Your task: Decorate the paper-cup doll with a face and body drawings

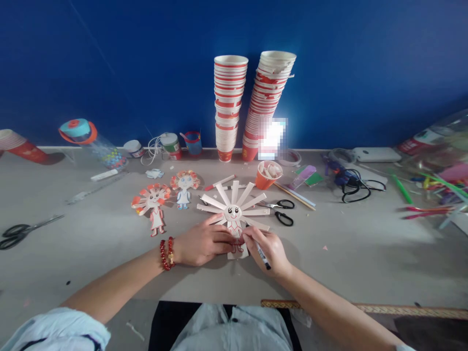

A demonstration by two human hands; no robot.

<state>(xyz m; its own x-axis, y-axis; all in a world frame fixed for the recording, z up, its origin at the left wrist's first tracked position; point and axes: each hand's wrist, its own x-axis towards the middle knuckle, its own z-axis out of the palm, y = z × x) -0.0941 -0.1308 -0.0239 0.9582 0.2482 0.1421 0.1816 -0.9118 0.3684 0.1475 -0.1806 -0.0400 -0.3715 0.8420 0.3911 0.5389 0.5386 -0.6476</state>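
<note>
The paper doll lies on the counter between both hands. The left hand spreads palm down across its body, grip unclenched, presumably to stop it sliding; the right hand pinches a marker in its grip, tip end at the doll's side, likely for fine control. Both forearms angle inward from the person's sides

Three paper dolls and at least two pairs of scissors are showing; two tall cup stacks are standing.
</note>
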